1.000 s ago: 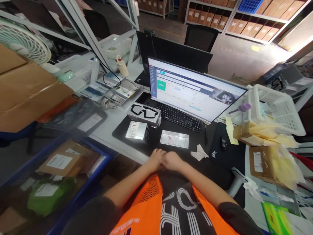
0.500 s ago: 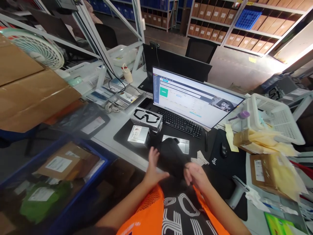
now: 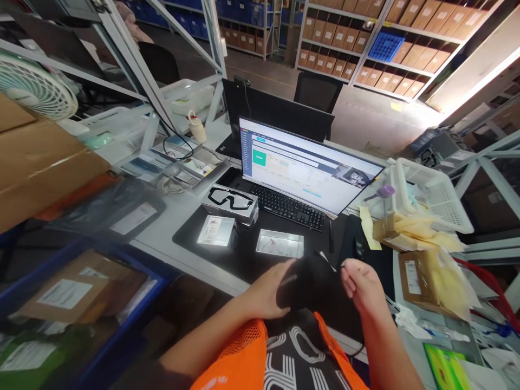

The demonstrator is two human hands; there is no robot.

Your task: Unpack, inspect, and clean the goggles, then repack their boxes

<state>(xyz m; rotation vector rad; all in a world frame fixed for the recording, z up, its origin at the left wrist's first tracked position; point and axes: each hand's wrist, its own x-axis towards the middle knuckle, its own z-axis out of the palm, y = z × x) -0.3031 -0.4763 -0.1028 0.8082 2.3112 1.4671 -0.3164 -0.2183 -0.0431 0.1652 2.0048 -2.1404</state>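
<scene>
Clamps the left hand (image 3: 268,290) on the left end of a black pouch (image 3: 312,281), with the thumb on the near side and the fingers on the far side. Holds the right hand (image 3: 365,281) at the pouch's right end, with curled fingers; cannot tell between a grip on the edge and mere closeness to it. Has the hands apart, with the dark pouch between them, in front of the body at the near edge of the desk (image 3: 162,233).

Wears an orange vest (image 3: 231,352). Faces a lit monitor (image 3: 304,168), with a black keyboard (image 3: 288,206) before it. Has a shallow silver tray (image 3: 280,254) just beyond the pouch, a small labelled box (image 3: 215,231) left of the tray, and behind that a longer box printed with a black goggle outline (image 3: 231,201). Has a mouse (image 3: 358,247) just beyond the right hand, then a yellow paper strip (image 3: 369,227) and, farther right, a cardboard box (image 3: 416,276) near a white basket (image 3: 447,189). Has a blue bin (image 3: 162,284) to the left, with parcels inside.
</scene>
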